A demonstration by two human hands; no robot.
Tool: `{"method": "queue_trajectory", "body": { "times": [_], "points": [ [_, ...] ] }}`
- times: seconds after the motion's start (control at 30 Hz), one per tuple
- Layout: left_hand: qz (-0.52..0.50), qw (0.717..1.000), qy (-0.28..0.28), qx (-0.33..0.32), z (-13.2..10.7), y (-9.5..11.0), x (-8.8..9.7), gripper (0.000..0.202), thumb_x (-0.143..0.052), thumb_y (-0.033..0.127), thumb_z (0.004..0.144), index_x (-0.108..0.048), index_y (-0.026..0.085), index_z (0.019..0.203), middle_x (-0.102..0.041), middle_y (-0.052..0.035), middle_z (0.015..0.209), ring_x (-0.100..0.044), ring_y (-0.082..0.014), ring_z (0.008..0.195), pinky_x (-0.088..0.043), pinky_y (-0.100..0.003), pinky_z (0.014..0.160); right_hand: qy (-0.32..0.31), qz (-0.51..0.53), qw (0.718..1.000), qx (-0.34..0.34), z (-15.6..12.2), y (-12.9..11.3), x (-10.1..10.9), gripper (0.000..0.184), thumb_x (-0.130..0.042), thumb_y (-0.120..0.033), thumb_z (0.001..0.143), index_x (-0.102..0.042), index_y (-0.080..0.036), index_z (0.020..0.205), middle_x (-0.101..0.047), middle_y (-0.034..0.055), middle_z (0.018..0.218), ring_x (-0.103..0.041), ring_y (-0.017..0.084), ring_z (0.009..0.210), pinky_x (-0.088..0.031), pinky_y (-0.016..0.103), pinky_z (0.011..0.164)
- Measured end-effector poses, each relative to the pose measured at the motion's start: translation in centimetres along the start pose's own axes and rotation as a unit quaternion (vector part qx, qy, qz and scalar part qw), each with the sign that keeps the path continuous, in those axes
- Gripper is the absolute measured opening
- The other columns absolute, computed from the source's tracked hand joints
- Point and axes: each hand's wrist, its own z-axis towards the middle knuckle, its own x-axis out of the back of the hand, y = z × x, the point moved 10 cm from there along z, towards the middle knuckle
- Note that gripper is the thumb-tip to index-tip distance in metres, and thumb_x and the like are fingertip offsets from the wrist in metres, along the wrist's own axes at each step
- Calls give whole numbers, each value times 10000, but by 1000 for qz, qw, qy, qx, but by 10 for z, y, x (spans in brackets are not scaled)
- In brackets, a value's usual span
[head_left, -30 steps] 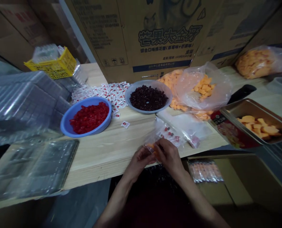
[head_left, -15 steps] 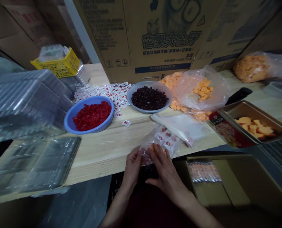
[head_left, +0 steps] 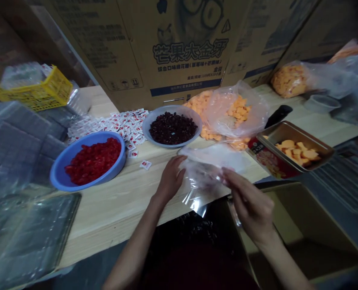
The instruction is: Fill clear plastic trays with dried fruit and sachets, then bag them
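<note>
A clear plastic bag [head_left: 195,187] hangs between my hands over the front edge of the table, blurred in part. My right hand [head_left: 251,201] pinches its right side between thumb and fingers. At its upper left edge, my left hand [head_left: 170,179] has thumb and fingertips closed on the film. Just behind lies a stack of flat clear bags [head_left: 230,155]. Beyond it stand a translucent bowl [head_left: 147,131] of dark dried fruit [head_left: 173,128] and, to the left, a blue bowl [head_left: 58,175] of red pieces [head_left: 92,161]. Small white-and-red packets [head_left: 123,123] are heaped behind them.
Orange shaped pieces [head_left: 239,110] spill from an open bag at the back. A tin [head_left: 326,151] stands right, above an open carton [head_left: 320,225] below the table. Plastic trays [head_left: 15,141] and a yellow basket [head_left: 58,86] are left; large cartons [head_left: 142,48] stand behind.
My hands have moved apart and up the table. The bag with packets and orange pieces has left them, and a clear bag is now between them. The view has shifted right.
</note>
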Motion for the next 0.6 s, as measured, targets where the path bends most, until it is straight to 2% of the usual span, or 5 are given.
{"method": "queue_trajectory", "body": {
  "times": [0.1,0.2,0.43,0.53,0.6],
  "points": [
    [155,979,-88,-103,27,7,-44,488,-503,141,879,-564,203,1360,-516,-110,1482,-423,-258,1393,-264,-452,1195,114,-1,989,-94,5,31,48,358,-608,-153,937,-679,-273,1267,-715,47,1215,-703,232,1076,-565,452,1006],
    [203,969,-80,-120,34,8,-65,553,-482,200,922,-423,142,1469,-457,-160,1523,-385,-270,1422,-257,-456,1194,206,-1,959,-193,-4,61,103,287,-679,-246,911,-725,-239,1194,-735,76,1162,-724,255,1021,-570,476,986],
    [283,943,-118,-131,-10,1,-94,729,-576,480,911,-304,232,1541,-291,-126,1628,-128,-374,1524,-180,-560,1188,316,-155,901,-252,-91,93,255,287,-724,-302,864,-757,-258,1146,-738,102,1139,-714,299,1028,-560,477,946],
    [306,939,-88,-133,-20,0,-91,676,-554,452,928,-336,212,1521,-323,-147,1610,-155,-363,1520,-194,-545,1189,285,-251,873,-306,-146,141,283,298,-657,-280,882,-756,-204,1153,-745,133,1110,-723,289,982,-555,431,902],
    [313,937,-75,-133,-24,2,-88,650,-542,442,935,-349,204,1508,-352,-159,1592,-194,-362,1510,-224,-547,1182,219,-300,847,-379,-180,195,272,347,-565,-222,888,-737,-131,1176,-736,170,1122,-722,289,977,-549,411,884]
  ]
}}
